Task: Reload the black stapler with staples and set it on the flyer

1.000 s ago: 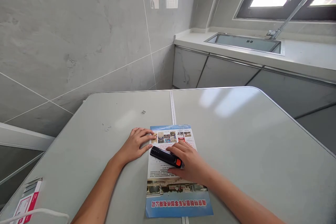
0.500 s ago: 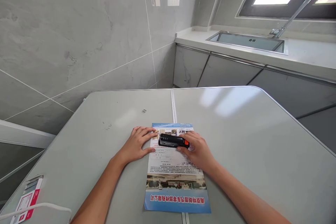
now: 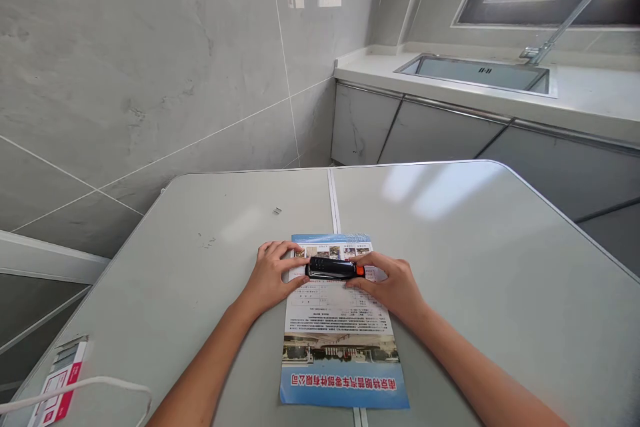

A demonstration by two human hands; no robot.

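A black stapler (image 3: 332,269) with an orange-red end lies crosswise over the upper part of a printed leaflet (image 3: 345,380). My right hand (image 3: 393,280) grips its orange-red end between thumb and fingers. At the opposite end, my left hand (image 3: 273,275) pinches the stapler's tip with thumb and index finger, its other fingers stretched over the leaflet's left edge. The leaflet is flat on the table, blue at both ends, with small photos, a table of text and large red characters that appear upside down from here.
The light grey table (image 3: 490,293) has a seam down its middle. Small staple strips (image 3: 277,211) lie beyond my hands. At the near left are a red-and-white package (image 3: 63,383) and a white cable (image 3: 100,381). Behind stands a counter with a sink (image 3: 475,73) and faucet (image 3: 575,10).
My left hand has moved right onto the stapler's left end, where it was apart before. The stapler has turned slightly to lie straighter. My right hand has kept its hold.
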